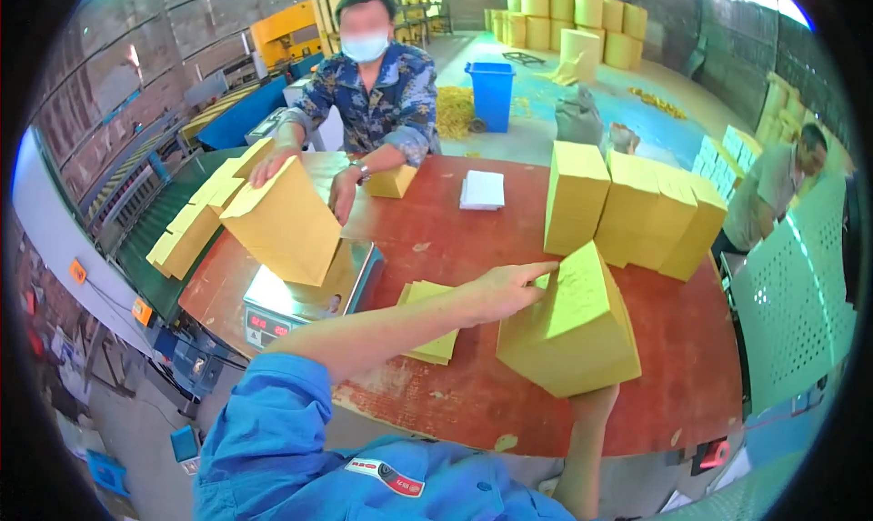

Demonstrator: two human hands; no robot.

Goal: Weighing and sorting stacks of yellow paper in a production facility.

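Note:
A thick stack of yellow paper [573, 339] is tilted over the right part of the red table, between my two hands. My left hand [500, 294] reaches across and presses against its upper left side, index finger stretched along the top edge and the other fingers curled. From below, my right hand [596, 401] supports the stack; its fingers are hidden beneath the paper. A few flat yellow sheets [427, 325] lie under my left forearm. Across the table, a masked co-worker [377, 103] has both hands at another tall yellow stack [282, 221] on a digital scale [362, 271].
Several upright yellow stacks [637, 203] stand at the table's right back. A small white paper pile [482, 191] rests on the red table [436, 221]. More yellow stacks [195, 221] line the left side. Behind are a blue bin [491, 98] and another person [773, 185].

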